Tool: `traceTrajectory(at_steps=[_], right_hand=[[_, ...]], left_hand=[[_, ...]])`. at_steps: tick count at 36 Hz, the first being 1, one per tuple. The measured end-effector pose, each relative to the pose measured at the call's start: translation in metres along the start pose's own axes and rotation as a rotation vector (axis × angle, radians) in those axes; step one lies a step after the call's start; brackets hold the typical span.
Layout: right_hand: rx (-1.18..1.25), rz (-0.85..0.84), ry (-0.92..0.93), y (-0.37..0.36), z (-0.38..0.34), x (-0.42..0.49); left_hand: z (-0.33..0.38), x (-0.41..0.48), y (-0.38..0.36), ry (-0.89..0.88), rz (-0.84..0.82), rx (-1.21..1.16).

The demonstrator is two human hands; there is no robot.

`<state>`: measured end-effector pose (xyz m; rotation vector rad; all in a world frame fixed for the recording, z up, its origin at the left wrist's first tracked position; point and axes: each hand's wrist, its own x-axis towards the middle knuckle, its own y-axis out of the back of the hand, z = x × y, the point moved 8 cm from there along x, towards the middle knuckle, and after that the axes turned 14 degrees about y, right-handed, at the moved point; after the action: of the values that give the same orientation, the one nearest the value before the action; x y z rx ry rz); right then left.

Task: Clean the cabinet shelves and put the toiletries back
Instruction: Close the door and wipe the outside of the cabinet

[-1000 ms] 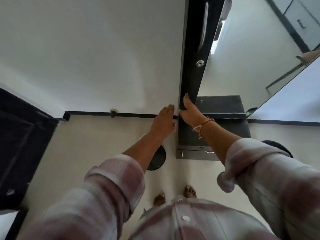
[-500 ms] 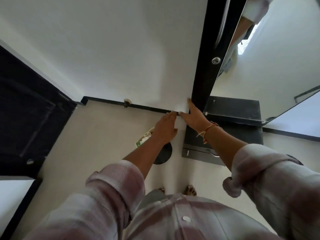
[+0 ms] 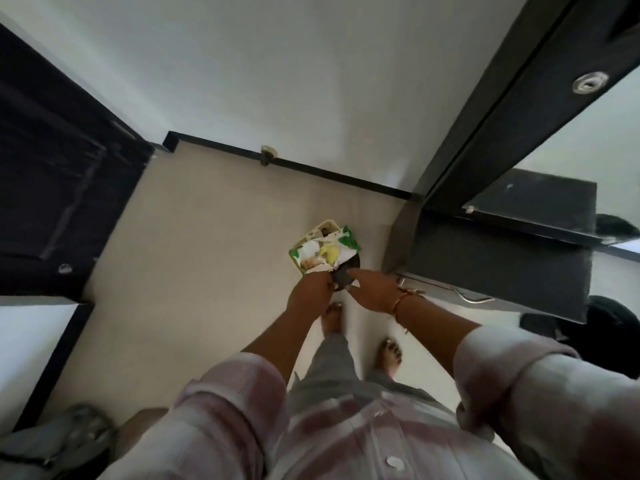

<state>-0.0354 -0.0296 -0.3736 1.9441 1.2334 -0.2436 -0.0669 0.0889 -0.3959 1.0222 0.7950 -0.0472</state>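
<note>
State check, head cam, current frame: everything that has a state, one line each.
left hand, at the packet's near edge; grip not visible
right hand, fingers straight, extended toward the tray
packet, lying on top of the tray's contents
tray, on the floor, filled
drawer, looks shut
cabinet door, open or shut unclear

Soft daylight, dim overall, motion blur throughout, wide-angle bending at edges, no hard shadows

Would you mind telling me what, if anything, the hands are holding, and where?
The left hand is at the near edge of the green-and-white packet, but a grip cannot be told. The right hand is open, holding nothing.
</note>
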Motion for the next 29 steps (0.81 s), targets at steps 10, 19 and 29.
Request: traceTrajectory(at_steps=[10,19,29], right_hand=[[0.024,0.062,-0.146,-0.005,0.032,0.082],[-0.004,0.036,-0.210,-0.023,0.073,0.128],[-0.026,-0.063,-0.283,-0.047,0.104,0.130]], left_hand=[[-0.055,0.158,-0.068,0.045,-0.114,0.071],[-0.059,0.233,-0.102,0.035,-0.330,0.306],[-0.061,0.265,-0.135,-0.112,-0.352,0.537]])
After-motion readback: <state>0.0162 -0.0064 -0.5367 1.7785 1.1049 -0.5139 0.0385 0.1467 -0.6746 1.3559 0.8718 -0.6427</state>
